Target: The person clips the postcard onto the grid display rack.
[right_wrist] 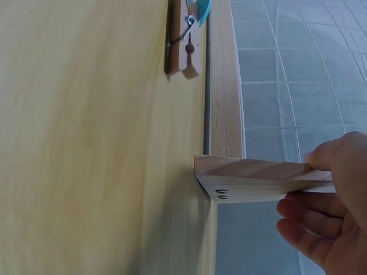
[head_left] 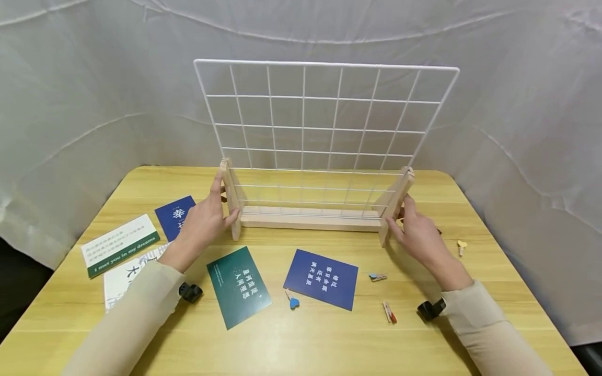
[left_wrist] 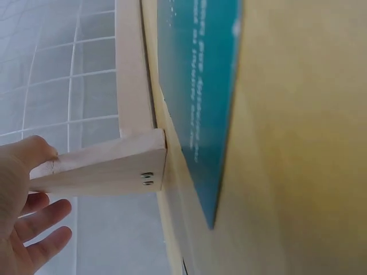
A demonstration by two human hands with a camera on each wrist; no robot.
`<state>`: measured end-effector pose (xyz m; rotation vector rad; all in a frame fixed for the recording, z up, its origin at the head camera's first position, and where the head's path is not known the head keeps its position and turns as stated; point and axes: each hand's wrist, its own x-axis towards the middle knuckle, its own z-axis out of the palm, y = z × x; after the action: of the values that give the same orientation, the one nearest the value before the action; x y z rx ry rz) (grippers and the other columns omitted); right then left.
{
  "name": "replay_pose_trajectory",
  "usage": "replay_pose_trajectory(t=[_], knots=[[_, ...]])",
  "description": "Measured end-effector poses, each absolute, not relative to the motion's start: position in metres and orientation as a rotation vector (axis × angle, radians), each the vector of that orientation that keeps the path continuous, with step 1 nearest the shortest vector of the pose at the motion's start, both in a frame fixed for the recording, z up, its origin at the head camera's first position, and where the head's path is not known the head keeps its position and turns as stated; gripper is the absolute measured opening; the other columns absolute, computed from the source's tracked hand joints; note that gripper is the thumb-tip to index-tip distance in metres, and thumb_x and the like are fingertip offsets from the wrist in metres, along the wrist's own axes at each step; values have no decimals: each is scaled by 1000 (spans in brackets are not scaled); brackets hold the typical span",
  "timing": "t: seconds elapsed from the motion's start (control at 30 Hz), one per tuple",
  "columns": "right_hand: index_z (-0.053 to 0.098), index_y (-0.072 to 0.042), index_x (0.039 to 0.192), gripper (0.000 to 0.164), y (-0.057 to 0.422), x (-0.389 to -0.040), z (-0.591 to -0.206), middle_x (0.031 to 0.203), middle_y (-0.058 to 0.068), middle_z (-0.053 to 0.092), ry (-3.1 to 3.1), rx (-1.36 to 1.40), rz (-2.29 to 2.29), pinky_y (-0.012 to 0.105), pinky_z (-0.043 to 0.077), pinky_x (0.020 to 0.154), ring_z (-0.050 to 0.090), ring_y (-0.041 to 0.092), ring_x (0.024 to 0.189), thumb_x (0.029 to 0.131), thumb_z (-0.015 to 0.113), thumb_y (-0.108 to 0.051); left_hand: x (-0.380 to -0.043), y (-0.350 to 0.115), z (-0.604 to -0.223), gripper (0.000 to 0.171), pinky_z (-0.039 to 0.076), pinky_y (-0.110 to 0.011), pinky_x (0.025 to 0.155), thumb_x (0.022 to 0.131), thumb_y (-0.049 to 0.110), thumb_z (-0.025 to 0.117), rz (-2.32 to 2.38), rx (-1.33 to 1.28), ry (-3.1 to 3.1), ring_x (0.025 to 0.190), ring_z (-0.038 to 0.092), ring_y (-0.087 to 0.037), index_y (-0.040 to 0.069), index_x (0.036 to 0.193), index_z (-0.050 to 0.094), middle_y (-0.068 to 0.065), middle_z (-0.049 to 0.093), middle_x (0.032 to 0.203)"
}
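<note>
A white wire grid (head_left: pixel 303 97) stands upright, leaning back, in a wooden stand (head_left: pixel 310 222) with a crossbar and two side panels. My left hand (head_left: pixel 204 222) grips the stand's left side panel (left_wrist: pixel 103 169), thumb at its front edge and index finger reaching up along it. On the opposite side, my right hand (head_left: pixel 420 235) holds the right side panel (right_wrist: pixel 258 180) between thumb and fingers. Two metal screws show near the bottom of each panel in the wrist views. The stand's base is on the table (head_left: pixel 329 344).
Before the stand lie a green card (head_left: pixel 239 287) and a blue card (head_left: pixel 322 279). Further cards, including a white-and-green one (head_left: pixel 119 243), lie by my left arm. Small wooden clips, such as a blue heart one (head_left: pixel 293 302) and a red one (head_left: pixel 389 312), are scattered around. White fabric (head_left: pixel 301 26) surrounds the table.
</note>
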<state>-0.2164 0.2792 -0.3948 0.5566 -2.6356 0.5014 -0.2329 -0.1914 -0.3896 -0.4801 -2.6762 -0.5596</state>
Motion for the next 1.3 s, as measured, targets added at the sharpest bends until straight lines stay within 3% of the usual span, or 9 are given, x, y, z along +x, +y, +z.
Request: replay_pose_trajectory(t=[0.17,0.63,0.87,1.03,1.3], knots=[[24,10,142,66,273,-218,-394,99,31,65,-2634,591,517,41,50,44,65,38,61,95,65,-14,-223,-199,-387,102,50,-37,47,92,21,70,-545,-469,-2674,74,66,-35,14,154,-11,-30,54,129],[22,11,143,70,261,-209,-394,98,31,66,-2610,661,523,42,51,47,66,38,65,93,66,-10,-201,-212,-390,100,49,-36,44,91,17,70,-547,-449,-2645,85,67,-39,11,153,-8,-30,55,125],[20,9,144,70,253,-204,-391,100,31,66,-2620,679,538,45,53,50,68,40,72,94,66,-10,-194,-219,-391,99,45,-33,40,88,13,73,-483,-485,-2576,67,64,-34,7,152,-3,-30,58,118],[19,7,145,69,248,-205,-388,105,31,65,-2659,658,552,47,55,55,68,41,75,96,64,-13,-193,-224,-389,99,44,-30,41,90,12,72,-514,-460,-2615,65,62,-33,10,151,-6,-31,55,123],[27,12,138,63,246,-194,-386,95,29,67,-2683,557,496,32,43,40,62,31,53,96,65,-15,-195,-221,-391,101,43,-31,41,90,14,70,-511,-504,-2607,53,53,-25,9,153,-10,-33,54,125]])
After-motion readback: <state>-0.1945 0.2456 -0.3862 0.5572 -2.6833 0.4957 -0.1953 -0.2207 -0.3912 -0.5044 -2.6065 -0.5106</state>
